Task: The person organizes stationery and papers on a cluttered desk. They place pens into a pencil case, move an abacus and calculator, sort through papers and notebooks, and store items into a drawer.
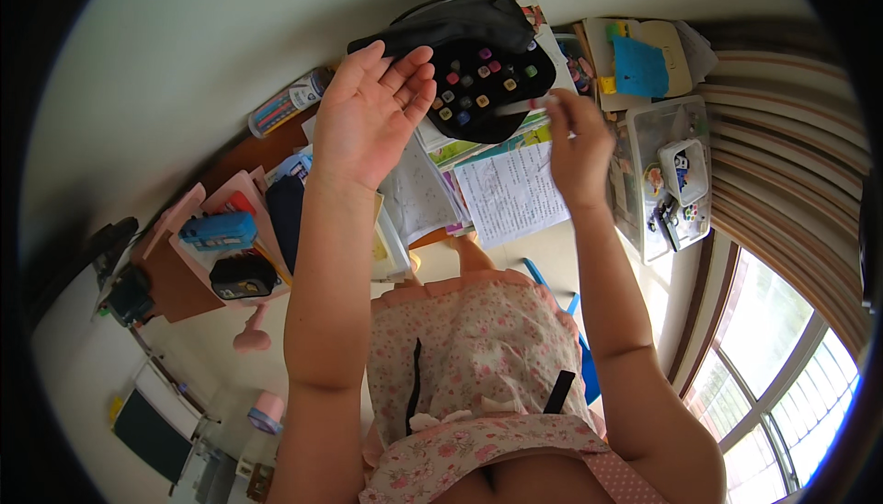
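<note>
A black zip case (543, 67) lies open on the papers, showing several markers (483, 72) end-on with square coloured caps. My right hand (581, 147) pinches a slim white marker (522, 107) with a reddish band near my fingers. It is blurred and points left over the case's near right edge. My left hand (372, 122) is raised at the case's left side, palm up and fingers spread, with nothing in it.
A printed sheet (510, 191) and stacked books lie below the case. On the right stands a clear plastic bin (635, 150) with small items. To the left are a blue pencil case (218, 231), a black pouch (243, 277) and a cylindrical tub (292, 102) against the wall.
</note>
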`<action>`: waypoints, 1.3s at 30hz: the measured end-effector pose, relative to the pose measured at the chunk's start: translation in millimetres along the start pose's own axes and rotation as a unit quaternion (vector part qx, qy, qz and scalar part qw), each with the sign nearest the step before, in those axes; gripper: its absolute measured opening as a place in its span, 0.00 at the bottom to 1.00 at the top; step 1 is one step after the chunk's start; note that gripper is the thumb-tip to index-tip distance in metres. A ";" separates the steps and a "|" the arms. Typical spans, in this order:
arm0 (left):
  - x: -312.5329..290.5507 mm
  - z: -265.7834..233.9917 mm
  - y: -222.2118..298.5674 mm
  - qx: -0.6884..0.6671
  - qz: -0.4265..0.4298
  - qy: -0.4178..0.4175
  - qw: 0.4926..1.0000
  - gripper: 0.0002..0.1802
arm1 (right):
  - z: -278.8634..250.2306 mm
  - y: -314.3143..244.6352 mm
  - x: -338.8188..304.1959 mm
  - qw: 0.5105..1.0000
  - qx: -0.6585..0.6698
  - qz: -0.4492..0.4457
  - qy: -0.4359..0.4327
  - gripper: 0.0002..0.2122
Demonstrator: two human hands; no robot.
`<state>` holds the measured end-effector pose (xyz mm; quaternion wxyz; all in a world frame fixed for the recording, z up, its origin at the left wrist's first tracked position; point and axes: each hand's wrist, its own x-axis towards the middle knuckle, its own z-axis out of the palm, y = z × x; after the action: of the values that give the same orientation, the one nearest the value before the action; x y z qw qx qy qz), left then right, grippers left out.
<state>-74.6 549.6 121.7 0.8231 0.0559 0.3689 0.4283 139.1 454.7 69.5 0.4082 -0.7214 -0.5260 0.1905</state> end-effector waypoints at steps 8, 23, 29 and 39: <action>5.0 -0.4 6.4 -0.029 -0.001 -0.029 0.999 0.20 | -18.9 -3.2 7.8 0.996 0.050 0.072 0.020 0.07; 7.4 -5.8 7.0 -0.038 -0.014 -0.050 0.998 0.26 | 33.5 3.9 26.4 0.978 -0.052 -0.173 -0.108 0.07; 5.1 -8.0 2.7 -0.028 -0.012 -0.029 0.999 0.20 | 31.1 4.7 32.2 0.974 -0.089 -0.184 -0.100 0.05; 4.7 -13.3 5.0 -0.022 -0.006 -0.051 0.998 0.25 | 44.8 17.6 27.1 0.944 -0.219 -0.209 -0.134 0.11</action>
<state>-84.9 553.2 111.5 0.8444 0.0569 0.3175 0.4277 128.3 494.9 33.2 0.1969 -0.6349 -0.7432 0.0760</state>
